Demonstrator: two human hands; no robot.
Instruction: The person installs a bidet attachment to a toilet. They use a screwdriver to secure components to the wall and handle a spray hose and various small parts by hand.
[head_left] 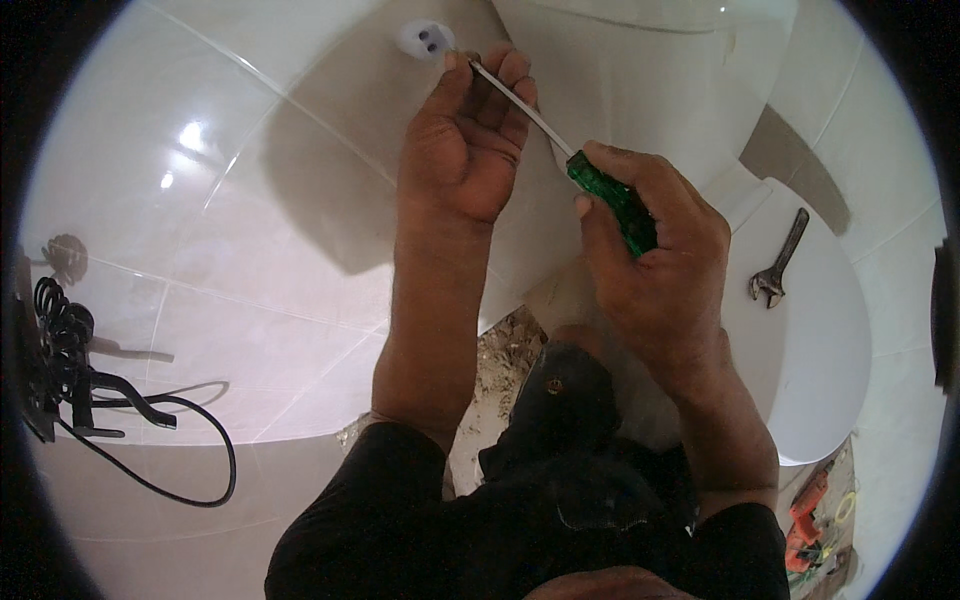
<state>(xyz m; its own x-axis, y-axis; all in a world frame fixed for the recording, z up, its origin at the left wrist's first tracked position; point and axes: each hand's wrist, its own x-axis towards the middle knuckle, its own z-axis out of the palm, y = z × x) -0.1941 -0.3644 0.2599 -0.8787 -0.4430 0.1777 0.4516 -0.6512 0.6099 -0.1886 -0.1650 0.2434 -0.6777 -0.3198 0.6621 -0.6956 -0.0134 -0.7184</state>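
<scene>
Green-handled screwdriver [612,203]: translucent handle gripped in the closed right hand [655,265], metal shaft running up and to the left toward the wall.
Left hand [465,150]: raised with palm toward the camera, fingers curled, fingertips [487,68] pinched on the shaft near its tip.
White round wall fitting [427,38]: two dark holes in its face, set in the tiled wall [250,250] just beside the screwdriver's tip; contact cannot be told.
White toilet [640,80]: cistern right of the fitting, behind the hands.
Toilet lid [830,340]: closed, lower right.
Adjustable wrench [780,262]: metal, lying on the lid, well apart from both hands.
Black coiled cable [60,340]: far left, against the tiles.
Orange tools [808,520]: on the floor, bottom right; kind cannot be told.
</scene>
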